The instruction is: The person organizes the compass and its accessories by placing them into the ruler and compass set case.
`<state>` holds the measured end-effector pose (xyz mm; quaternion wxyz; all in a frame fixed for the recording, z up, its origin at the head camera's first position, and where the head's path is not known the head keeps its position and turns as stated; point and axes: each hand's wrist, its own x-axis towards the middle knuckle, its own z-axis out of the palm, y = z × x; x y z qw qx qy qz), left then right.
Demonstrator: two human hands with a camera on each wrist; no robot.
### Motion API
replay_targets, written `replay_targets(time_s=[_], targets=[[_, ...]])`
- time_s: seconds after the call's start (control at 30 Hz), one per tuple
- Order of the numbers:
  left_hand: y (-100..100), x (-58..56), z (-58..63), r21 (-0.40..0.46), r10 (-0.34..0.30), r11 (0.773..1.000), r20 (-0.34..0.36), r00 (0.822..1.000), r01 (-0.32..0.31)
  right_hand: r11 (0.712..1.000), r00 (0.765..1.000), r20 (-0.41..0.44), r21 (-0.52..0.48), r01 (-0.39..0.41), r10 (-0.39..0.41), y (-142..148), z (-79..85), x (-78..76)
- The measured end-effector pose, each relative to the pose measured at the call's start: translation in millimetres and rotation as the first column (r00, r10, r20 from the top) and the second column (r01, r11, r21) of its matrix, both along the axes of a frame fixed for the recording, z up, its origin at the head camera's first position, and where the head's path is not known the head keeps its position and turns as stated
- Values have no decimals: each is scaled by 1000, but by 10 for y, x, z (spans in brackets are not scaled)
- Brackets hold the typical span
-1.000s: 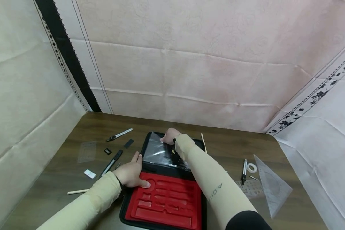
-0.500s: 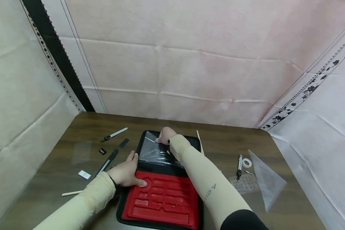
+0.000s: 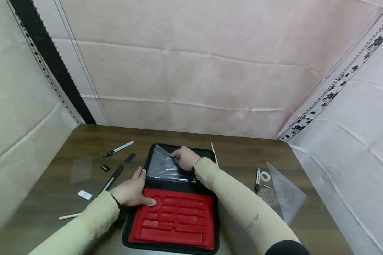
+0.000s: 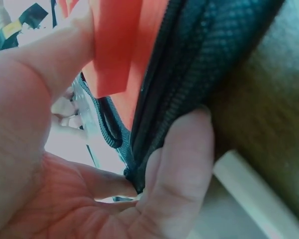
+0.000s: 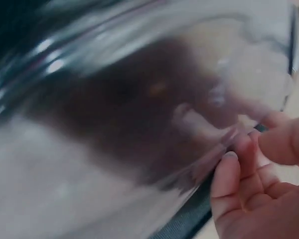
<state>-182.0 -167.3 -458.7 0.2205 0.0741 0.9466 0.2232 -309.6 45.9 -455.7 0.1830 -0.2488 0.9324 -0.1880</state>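
Note:
A black zippered case (image 3: 126, 230) lies unfolded on the table. Its near half holds a red moulded tray (image 3: 175, 232) with shaped recesses; inside the far half is a clear plastic pocket (image 3: 161, 168). My left hand (image 3: 130, 191) grips the case's left edge, the thumb on the red tray and fingers beneath the zipper rim, as the left wrist view shows. Over the far half, my right hand (image 3: 187, 158) pinches the rim of the plastic, seen close up in the right wrist view as shiny film (image 5: 114, 199). My right hand and forearm hide part of the pocket.
To the left lie a compass (image 3: 118, 149), a black sharpener (image 3: 105, 168), a long dark-ended tool (image 3: 111, 179), a white eraser (image 3: 84, 194) and a wooden stick (image 3: 69, 216). At right are a clear set square (image 3: 286, 194), a white ring (image 3: 265, 176) and a silver-black tool (image 3: 257, 180).
The head view has shifted, so everything sits further left. Over the plastic pocket, my right hand has moved slightly right and nearer. My left hand keeps its place on the case edge.

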Motion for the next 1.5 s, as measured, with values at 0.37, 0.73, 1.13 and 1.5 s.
replay_targets(time_s=[0.37,0.73,1.13,1.5], targets=[[-7,6,-15,-2,0,1000,-9,1000,0,1000,999,-29,-5,-25,25,126,-32,71],[32,26,-70,10,40,999,22,999,-41,979,982,-79,-124,160,-171,1507,251,36],[-2,9,-30,13,14,1000,4,1000,-14,892,896,-27,84,444,-443,3552,174,478],[5,14,-50,16,24,1000,-1,1000,-24,806,852,-45,299,510,-522,3906,98,689]])
